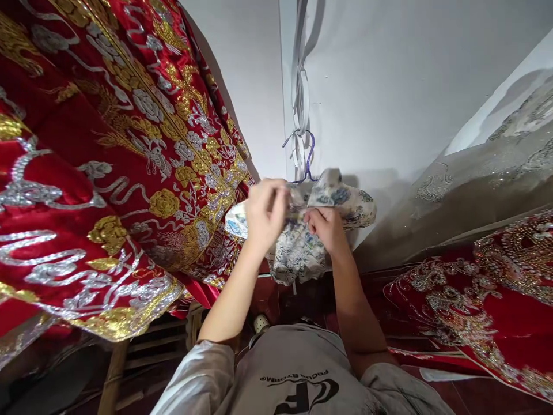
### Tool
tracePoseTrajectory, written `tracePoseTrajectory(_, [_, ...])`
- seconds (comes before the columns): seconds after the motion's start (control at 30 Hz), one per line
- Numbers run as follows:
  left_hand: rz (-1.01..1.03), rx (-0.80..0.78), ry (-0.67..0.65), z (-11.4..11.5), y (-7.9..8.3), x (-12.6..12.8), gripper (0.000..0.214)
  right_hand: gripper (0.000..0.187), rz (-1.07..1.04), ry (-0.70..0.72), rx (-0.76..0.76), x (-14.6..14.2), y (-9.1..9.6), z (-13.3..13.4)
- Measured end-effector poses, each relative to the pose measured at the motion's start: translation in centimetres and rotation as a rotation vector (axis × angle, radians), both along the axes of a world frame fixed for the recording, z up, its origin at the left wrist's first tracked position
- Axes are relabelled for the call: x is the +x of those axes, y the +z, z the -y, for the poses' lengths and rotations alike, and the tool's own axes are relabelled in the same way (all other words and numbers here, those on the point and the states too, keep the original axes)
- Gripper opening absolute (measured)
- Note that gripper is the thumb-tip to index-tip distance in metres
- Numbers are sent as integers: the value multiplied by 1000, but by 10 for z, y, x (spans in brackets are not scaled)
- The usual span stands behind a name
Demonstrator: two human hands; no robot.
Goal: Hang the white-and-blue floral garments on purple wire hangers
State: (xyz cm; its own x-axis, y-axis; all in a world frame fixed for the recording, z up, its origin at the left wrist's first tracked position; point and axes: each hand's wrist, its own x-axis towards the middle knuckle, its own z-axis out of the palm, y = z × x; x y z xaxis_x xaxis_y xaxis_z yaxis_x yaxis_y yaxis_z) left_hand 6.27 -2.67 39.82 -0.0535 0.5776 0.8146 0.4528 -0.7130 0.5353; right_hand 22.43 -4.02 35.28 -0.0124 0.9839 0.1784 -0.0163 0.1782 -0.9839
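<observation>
A cream shirt (302,253) with a blue-grey print hangs in front of me on a purple hanger (311,153). At its upper front, just below the raised collar (330,190), my right hand (328,227) is closed with the fabric pinched in its fingers. My left hand (263,210) is at the left side of the collar, its fingers curled and blurred by motion. Whatever lies between those left fingers is hidden. Both forearms reach forward, and the shirt's sleeves spread out to either side.
Pale straps (301,98) carry the hanger along a white wall (389,75). A large red embroidered robe (142,127) fills the left side. To the right are a sheer beaded fabric (436,184) and a red beaded garment (496,311). A wooden frame (114,369) stands at lower left.
</observation>
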Motion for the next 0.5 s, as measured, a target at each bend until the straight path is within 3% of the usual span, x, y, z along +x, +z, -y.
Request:
tracePoseTrajectory(0.07, [265, 21, 133, -4, -2, -21, 16, 27, -4, 19, -83, -3, -20, -1])
tracePoseTrajectory(0.13, [542, -14, 178, -5, -15, -49, 17, 27, -7, 63, -165, -4, -37, 5])
tracePoseTrajectory(0.27, [1071, -329, 65, 6, -75, -85, 23, 28, 54, 255, -227, 1, -55, 23])
tracePoseTrajectory(0.33, [1296, -547, 54, 14, -110, -81, 20, 30, 120, 375, -243, 8, -59, 29])
tracePoseTrajectory(0.4, [1391, -700, 71, 23, -140, -65, 16, 31, 204, 485, -275, 15, -64, 33])
tracePoseTrajectory(0.5, [1249, -789, 17, 36, -161, -33, 21, 32, 352, 622, -320, 29, -76, 35])
